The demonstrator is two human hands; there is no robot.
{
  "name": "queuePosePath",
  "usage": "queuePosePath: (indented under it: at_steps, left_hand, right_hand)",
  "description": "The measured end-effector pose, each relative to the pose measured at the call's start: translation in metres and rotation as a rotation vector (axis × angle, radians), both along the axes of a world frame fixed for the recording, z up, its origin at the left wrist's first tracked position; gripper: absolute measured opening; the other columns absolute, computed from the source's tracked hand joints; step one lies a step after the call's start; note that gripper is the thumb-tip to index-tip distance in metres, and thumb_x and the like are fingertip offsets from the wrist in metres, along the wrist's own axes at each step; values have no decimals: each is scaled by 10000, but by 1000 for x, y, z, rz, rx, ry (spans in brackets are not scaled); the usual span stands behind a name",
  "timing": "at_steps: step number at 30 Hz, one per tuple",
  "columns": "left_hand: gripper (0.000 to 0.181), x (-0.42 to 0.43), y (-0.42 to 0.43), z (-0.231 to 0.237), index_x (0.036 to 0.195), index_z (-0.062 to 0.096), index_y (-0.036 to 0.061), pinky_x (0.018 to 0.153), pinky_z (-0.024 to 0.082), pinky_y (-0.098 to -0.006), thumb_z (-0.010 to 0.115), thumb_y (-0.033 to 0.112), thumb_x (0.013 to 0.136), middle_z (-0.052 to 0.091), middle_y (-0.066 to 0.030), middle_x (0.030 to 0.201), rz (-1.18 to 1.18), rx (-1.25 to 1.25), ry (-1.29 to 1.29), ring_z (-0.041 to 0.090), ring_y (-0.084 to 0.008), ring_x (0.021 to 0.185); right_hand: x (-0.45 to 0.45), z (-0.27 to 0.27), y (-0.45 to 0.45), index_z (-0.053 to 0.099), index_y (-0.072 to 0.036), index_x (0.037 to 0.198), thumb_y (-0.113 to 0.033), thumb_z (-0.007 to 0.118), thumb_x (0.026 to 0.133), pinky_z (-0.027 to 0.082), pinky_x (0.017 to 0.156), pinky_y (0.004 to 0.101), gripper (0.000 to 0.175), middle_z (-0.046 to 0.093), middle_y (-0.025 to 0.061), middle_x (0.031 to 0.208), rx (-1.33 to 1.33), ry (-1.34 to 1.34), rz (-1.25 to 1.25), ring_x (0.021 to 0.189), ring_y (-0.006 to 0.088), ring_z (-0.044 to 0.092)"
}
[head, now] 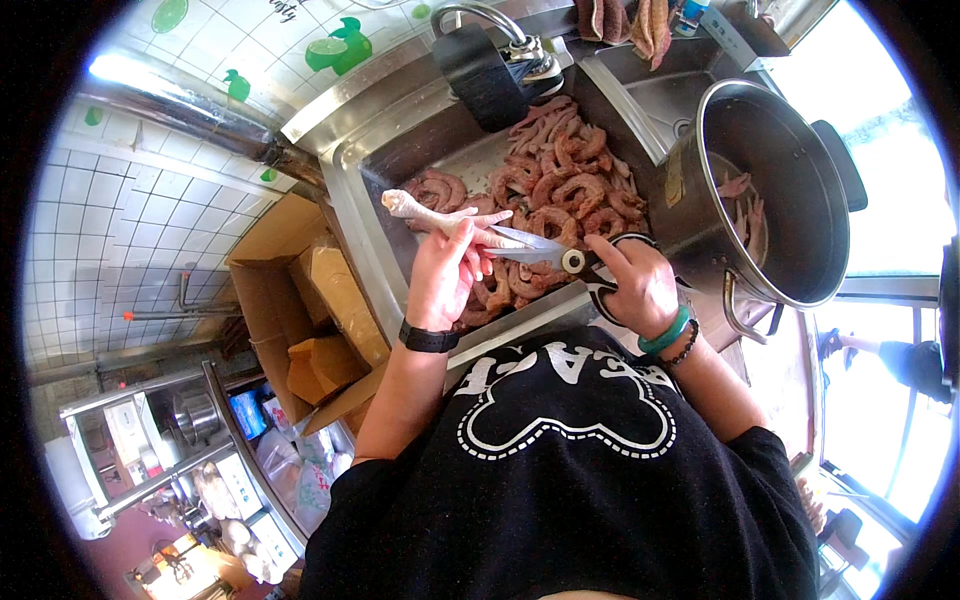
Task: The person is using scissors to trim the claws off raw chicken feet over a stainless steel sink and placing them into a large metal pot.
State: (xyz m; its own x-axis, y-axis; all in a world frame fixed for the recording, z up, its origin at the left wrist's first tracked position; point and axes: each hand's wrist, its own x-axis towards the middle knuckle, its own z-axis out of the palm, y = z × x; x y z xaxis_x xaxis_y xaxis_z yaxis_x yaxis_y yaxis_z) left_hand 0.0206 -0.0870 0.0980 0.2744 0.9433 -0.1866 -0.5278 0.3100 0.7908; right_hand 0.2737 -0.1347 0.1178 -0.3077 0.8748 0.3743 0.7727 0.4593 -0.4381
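Note:
My left hand (pixel 444 274) grips a pale raw chicken foot (pixel 424 212), its cut leg end pointing up and left and its toes spread to the right. In my right hand (pixel 641 285) is a pair of scissors (pixel 574 260) with black handles. The parted blades lie at the toes; whether they touch a claw I cannot tell. Below both hands, the steel sink basin (pixel 450 154) holds a heap of raw, reddish, curled neck-like meat pieces (pixel 581 191). Several paler chicken feet (pixel 544 127) lie at the heap's far end.
A deep steel pot (pixel 679 225) with a few chicken feet (pixel 750 225) inside stands right of the basin. The faucet (pixel 487 15) and a black panel (pixel 480 79) rise at the back. An open cardboard box (pixel 274 330) sits left; gloves (pixel 649 30) hang at the far rim.

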Motion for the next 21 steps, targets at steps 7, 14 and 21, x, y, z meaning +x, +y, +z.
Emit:
queuePosePath:
  at_steps: [7,14,21]
  left_hand:
    - [277,1,-2,-6,1045,532,-21,545,445,-216,535,227,920,645,-139,898,13,-41,-28,575,-113,652]
    - [280,2,-2,-3,1055,524,-17,565,437,-211,546,223,912,601,-205,1087,-10,-54,-49,552,-101,666]
    - [281,4,-3,-2,1045,541,-32,553,439,-216,538,218,916,630,-84,838,14,-107,-58,557,-108,647]
  right_hand:
    - [-7,-10,3,553,-72,1101,-87,691,622,445,612,405,499,544,131,753,-134,97,1,708,318,556]
    - [-12,-7,6,548,-77,1125,-106,696,613,463,651,410,534,561,141,798,-190,111,63,760,327,568]
    - [-15,-14,9,562,-88,1105,-147,772,615,440,553,363,536,539,106,686,-114,140,67,641,273,562]
